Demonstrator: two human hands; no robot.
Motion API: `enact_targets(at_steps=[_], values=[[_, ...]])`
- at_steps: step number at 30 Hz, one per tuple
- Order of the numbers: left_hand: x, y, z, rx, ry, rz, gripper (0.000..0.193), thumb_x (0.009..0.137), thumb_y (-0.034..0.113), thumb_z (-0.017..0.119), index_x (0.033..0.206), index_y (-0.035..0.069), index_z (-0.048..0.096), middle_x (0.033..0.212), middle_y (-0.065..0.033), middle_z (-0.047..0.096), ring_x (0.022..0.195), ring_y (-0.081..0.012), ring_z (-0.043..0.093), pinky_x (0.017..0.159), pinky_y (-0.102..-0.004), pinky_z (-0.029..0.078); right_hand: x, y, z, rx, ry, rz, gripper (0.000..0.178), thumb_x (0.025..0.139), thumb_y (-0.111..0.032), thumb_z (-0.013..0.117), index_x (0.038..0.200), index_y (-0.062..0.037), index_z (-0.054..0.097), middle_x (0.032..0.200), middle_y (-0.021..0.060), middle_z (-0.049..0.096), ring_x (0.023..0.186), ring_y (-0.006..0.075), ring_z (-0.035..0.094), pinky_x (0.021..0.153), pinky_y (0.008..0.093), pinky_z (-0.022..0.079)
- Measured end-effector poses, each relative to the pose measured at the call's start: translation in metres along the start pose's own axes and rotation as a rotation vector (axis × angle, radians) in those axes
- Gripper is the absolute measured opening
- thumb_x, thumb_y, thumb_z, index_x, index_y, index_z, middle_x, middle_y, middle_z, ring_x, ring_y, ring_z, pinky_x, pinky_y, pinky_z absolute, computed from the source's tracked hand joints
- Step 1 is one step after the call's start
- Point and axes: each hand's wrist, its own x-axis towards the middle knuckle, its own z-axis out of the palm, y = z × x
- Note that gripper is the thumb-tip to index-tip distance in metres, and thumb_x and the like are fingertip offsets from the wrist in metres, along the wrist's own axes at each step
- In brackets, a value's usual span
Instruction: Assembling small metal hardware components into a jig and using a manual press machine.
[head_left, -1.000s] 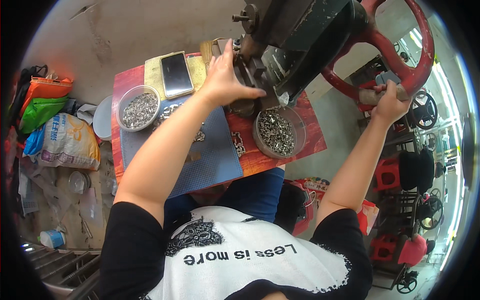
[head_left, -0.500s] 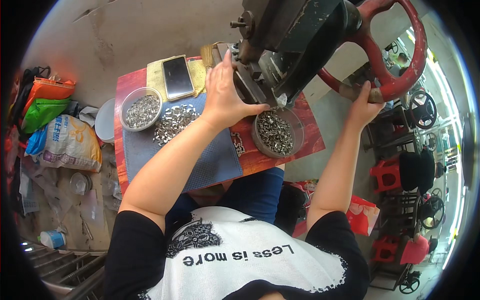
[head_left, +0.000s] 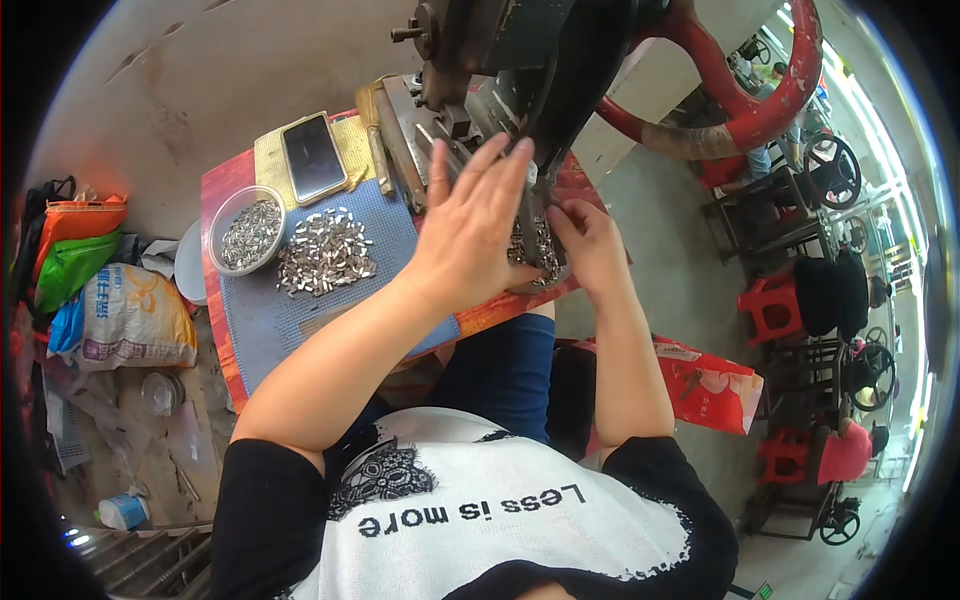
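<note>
My left hand (head_left: 468,225) reaches over the bed of a dark hand press (head_left: 520,70), fingers stretched and spread. Its thumb is low by a round tub (head_left: 565,268) of small metal pieces (head_left: 545,250), which it partly covers. My right hand (head_left: 592,245) is closed in a pinch at the right side of that tub, near the press's edge. What its fingertips grip, if anything, is hidden. Left of the press, a loose pile of small metal pieces (head_left: 330,255) lies on a blue textured mat (head_left: 275,320), beside a clear round bowl (head_left: 222,262) of similar pieces (head_left: 252,235).
A phone (head_left: 313,158) rests on a yellow cloth (head_left: 270,150); a brush (head_left: 375,135) is beside the press. The press's red handwheel (head_left: 690,140) stands at the upper right. Stuffed bags (head_left: 140,315) sit left of the red table (head_left: 228,345). Red stools (head_left: 768,302) are at right.
My right hand has let go of the red handwheel and come left to the tub. My left hand has shifted right, its fingers now spread over the press bed. The view has shifted slightly.
</note>
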Motion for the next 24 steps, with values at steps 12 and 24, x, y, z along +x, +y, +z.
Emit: enact_targets(at_steps=[12,24], values=[[-0.046,-0.043,-0.053,0.373,-0.684,-0.505,0.098,0.068,0.047,0.086,0.139,-0.006,0.046,0.144,-0.0229,0.049,0.144,-0.0348,0.035,0.120,-0.0527,0.021,0.021,0.004,-0.003,0.412,-0.141,0.115,0.037,0.105,-0.030,0.053,0.105,0.0036,0.068,0.087,0.0044,0.065,0.078,0.0106,0.060,0.069,0.0279,0.050],[-0.112,-0.065,-0.143,-0.086,-0.101,-0.729,0.019,0.087,0.006,0.069,0.104,-0.003,0.070,0.100,-0.0135,0.069,0.088,-0.0206,0.066,0.079,-0.0311,0.051,-0.047,-0.039,0.124,-0.244,-0.626,-0.531,0.031,0.085,-0.007,0.072,0.114,0.0010,0.065,0.102,0.0132,0.065,0.093,0.0278,0.064,0.083,0.0342,0.050]])
